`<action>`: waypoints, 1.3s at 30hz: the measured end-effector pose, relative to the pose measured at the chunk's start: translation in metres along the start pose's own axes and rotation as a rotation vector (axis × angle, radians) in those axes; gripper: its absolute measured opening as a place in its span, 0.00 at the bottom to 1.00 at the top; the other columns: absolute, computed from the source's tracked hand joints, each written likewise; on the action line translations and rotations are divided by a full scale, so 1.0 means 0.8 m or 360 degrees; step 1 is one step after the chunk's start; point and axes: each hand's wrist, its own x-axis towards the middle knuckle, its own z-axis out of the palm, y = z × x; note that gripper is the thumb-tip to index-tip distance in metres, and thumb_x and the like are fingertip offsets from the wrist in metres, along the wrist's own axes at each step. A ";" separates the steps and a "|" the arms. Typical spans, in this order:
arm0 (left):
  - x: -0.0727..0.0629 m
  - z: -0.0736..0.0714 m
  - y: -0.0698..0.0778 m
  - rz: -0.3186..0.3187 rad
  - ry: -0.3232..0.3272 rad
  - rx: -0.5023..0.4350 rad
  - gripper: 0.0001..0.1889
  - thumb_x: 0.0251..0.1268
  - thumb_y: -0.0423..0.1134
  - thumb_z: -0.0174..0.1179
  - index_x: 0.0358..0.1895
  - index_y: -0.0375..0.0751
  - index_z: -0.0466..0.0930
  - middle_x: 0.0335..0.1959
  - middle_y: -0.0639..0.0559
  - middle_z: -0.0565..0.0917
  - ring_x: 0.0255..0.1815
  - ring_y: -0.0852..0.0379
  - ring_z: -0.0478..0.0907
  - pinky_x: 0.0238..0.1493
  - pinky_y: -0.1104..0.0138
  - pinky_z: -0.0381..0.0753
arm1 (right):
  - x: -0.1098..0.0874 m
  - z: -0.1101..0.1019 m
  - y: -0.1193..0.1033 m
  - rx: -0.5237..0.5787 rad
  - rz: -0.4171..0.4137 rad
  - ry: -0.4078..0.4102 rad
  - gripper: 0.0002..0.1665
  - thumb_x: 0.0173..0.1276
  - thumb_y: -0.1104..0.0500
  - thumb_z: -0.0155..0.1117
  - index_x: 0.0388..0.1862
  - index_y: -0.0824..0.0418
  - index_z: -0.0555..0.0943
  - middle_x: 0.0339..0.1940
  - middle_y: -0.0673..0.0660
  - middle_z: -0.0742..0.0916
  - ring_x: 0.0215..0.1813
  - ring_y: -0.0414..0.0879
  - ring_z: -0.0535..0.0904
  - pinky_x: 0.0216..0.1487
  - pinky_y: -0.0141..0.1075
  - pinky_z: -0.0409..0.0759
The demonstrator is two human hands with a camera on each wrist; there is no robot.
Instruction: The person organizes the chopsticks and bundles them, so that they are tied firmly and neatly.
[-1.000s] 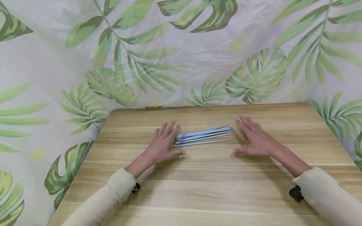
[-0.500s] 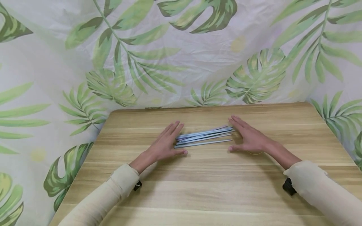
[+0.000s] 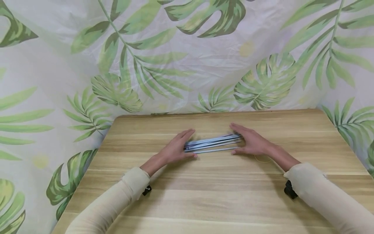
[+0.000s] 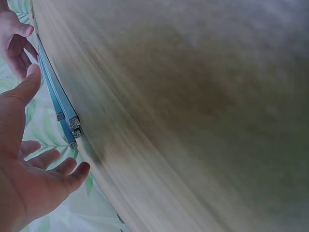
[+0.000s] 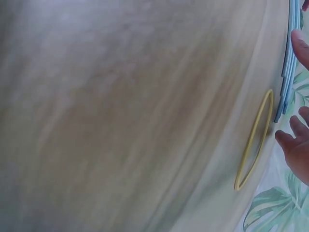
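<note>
A loose bundle of thin pale-blue sticks (image 3: 214, 142) lies crosswise on the wooden table, one stick slightly apart on the near side. My left hand (image 3: 176, 149) is at the bundle's left ends, thumb on the near side and fingers beyond. In the left wrist view, the sticks' grey ends (image 4: 74, 122) show in the gap between thumb and fingers. My right hand (image 3: 255, 142) mirrors this at the right ends, its thumb and fingers also spread apart. Beside the right hand, a thin yellow rubber band (image 5: 253, 140) lies on the tabletop, partly hidden by that hand in the head view.
The wood-grain table (image 3: 198, 195) reaches back to a pale cloth (image 3: 210, 65) printed with green leaves, which hangs behind and along the sides. Below each sleeve cuff shows a small black device (image 3: 290, 190).
Both hands have moved inward, closer around the ends of the sticks. More of the yellow band shows as the right hand shifts left. The sticks have hardly moved.
</note>
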 end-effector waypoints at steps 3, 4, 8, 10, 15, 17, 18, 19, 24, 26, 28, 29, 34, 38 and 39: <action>0.002 0.004 0.000 -0.0005 -0.0020 -0.0012 0.56 0.61 0.56 0.79 0.87 0.42 0.57 0.85 0.39 0.65 0.85 0.37 0.63 0.83 0.45 0.63 | 0.002 0.003 0.001 0.0015 -0.0005 0.0002 0.62 0.62 0.45 0.85 0.85 0.69 0.62 0.85 0.70 0.68 0.85 0.69 0.63 0.82 0.63 0.62; 0.003 0.005 0.000 -0.0006 -0.0027 -0.0014 0.56 0.61 0.56 0.79 0.87 0.42 0.57 0.84 0.39 0.66 0.84 0.37 0.64 0.83 0.45 0.64 | 0.003 0.004 0.001 0.0016 0.0000 -0.0001 0.61 0.62 0.46 0.84 0.84 0.68 0.64 0.84 0.70 0.69 0.84 0.69 0.64 0.82 0.63 0.63; 0.003 0.010 0.000 -0.0003 -0.0050 0.0012 0.52 0.62 0.55 0.79 0.85 0.42 0.61 0.79 0.39 0.73 0.80 0.37 0.69 0.80 0.46 0.69 | 0.003 0.006 0.001 0.0014 0.0044 -0.0021 0.54 0.64 0.46 0.84 0.82 0.65 0.69 0.78 0.67 0.78 0.80 0.67 0.71 0.78 0.63 0.68; 0.004 0.011 0.002 0.0012 -0.0056 0.0038 0.49 0.63 0.53 0.78 0.83 0.41 0.65 0.75 0.40 0.77 0.76 0.39 0.73 0.77 0.47 0.72 | 0.003 0.006 0.001 0.0006 0.0051 -0.0027 0.51 0.64 0.46 0.83 0.80 0.64 0.72 0.75 0.65 0.81 0.77 0.66 0.74 0.76 0.62 0.71; 0.008 0.009 0.005 0.0073 -0.0049 0.0090 0.37 0.67 0.47 0.77 0.75 0.39 0.76 0.66 0.42 0.84 0.64 0.43 0.79 0.70 0.49 0.77 | 0.002 0.003 -0.003 -0.0012 0.0052 -0.0028 0.43 0.67 0.49 0.81 0.77 0.62 0.77 0.70 0.63 0.85 0.73 0.64 0.77 0.72 0.62 0.74; 0.010 0.008 0.005 0.0099 -0.0038 0.0098 0.33 0.68 0.44 0.76 0.73 0.38 0.78 0.64 0.42 0.85 0.63 0.44 0.81 0.72 0.49 0.77 | 0.001 0.000 -0.005 -0.0014 0.0048 -0.0029 0.40 0.68 0.51 0.80 0.76 0.63 0.78 0.70 0.64 0.85 0.72 0.64 0.78 0.71 0.62 0.75; 0.011 0.008 0.005 0.0106 -0.0038 0.0099 0.32 0.68 0.43 0.76 0.72 0.38 0.79 0.63 0.42 0.86 0.62 0.44 0.81 0.73 0.49 0.76 | 0.001 -0.001 -0.006 -0.0016 0.0046 -0.0031 0.39 0.69 0.52 0.80 0.75 0.63 0.79 0.69 0.64 0.86 0.71 0.64 0.79 0.71 0.62 0.75; 0.012 0.008 0.005 0.0112 -0.0036 0.0101 0.32 0.68 0.42 0.76 0.72 0.38 0.79 0.62 0.42 0.86 0.62 0.45 0.82 0.73 0.48 0.76 | 0.001 -0.002 -0.007 -0.0024 0.0034 -0.0032 0.38 0.69 0.53 0.79 0.74 0.63 0.79 0.68 0.64 0.86 0.70 0.64 0.80 0.70 0.62 0.76; 0.017 0.008 0.004 0.0143 -0.0045 0.0111 0.30 0.69 0.40 0.75 0.72 0.37 0.79 0.58 0.43 0.88 0.59 0.46 0.84 0.68 0.51 0.80 | 0.000 -0.002 -0.011 -0.0035 0.0011 -0.0026 0.31 0.69 0.57 0.79 0.69 0.65 0.84 0.61 0.63 0.89 0.60 0.59 0.85 0.63 0.57 0.81; 0.019 0.008 0.004 0.0163 -0.0042 0.0108 0.29 0.68 0.39 0.75 0.71 0.37 0.80 0.57 0.44 0.89 0.57 0.48 0.85 0.64 0.52 0.82 | -0.001 -0.002 -0.012 -0.0030 0.0015 -0.0027 0.28 0.69 0.58 0.79 0.66 0.65 0.85 0.57 0.61 0.90 0.57 0.56 0.86 0.59 0.54 0.82; 0.021 0.007 0.005 0.0176 -0.0036 0.0101 0.29 0.67 0.38 0.76 0.69 0.36 0.81 0.55 0.44 0.90 0.54 0.49 0.86 0.62 0.53 0.82 | -0.002 -0.001 -0.012 -0.0013 0.0024 -0.0031 0.26 0.70 0.60 0.78 0.64 0.65 0.86 0.55 0.60 0.91 0.53 0.52 0.86 0.56 0.51 0.82; 0.022 0.007 0.005 0.0172 -0.0035 0.0094 0.28 0.66 0.38 0.77 0.68 0.36 0.82 0.54 0.44 0.90 0.53 0.50 0.86 0.61 0.54 0.83 | -0.002 -0.002 -0.013 -0.0002 0.0020 -0.0032 0.24 0.70 0.60 0.78 0.64 0.65 0.87 0.53 0.59 0.91 0.52 0.51 0.86 0.55 0.49 0.83; 0.028 0.004 0.010 0.0088 -0.0061 0.0080 0.24 0.63 0.39 0.79 0.61 0.36 0.87 0.49 0.46 0.91 0.47 0.54 0.85 0.54 0.58 0.85 | -0.004 -0.001 -0.017 0.0060 0.0020 -0.0045 0.20 0.71 0.63 0.75 0.60 0.66 0.88 0.49 0.58 0.91 0.51 0.51 0.87 0.53 0.48 0.85; 0.030 0.000 0.014 0.0047 -0.0099 0.0118 0.22 0.63 0.39 0.79 0.59 0.37 0.88 0.45 0.47 0.91 0.45 0.55 0.85 0.53 0.60 0.85 | -0.004 -0.001 -0.022 0.0072 0.0028 -0.0083 0.18 0.73 0.63 0.74 0.59 0.66 0.88 0.49 0.58 0.91 0.53 0.55 0.88 0.56 0.51 0.86; 0.031 -0.001 0.015 0.0046 -0.0105 0.0128 0.22 0.63 0.39 0.79 0.59 0.37 0.88 0.45 0.47 0.91 0.46 0.55 0.85 0.53 0.60 0.85 | -0.004 -0.001 -0.023 0.0073 0.0032 -0.0093 0.17 0.73 0.63 0.74 0.59 0.66 0.89 0.50 0.59 0.91 0.54 0.55 0.88 0.57 0.52 0.86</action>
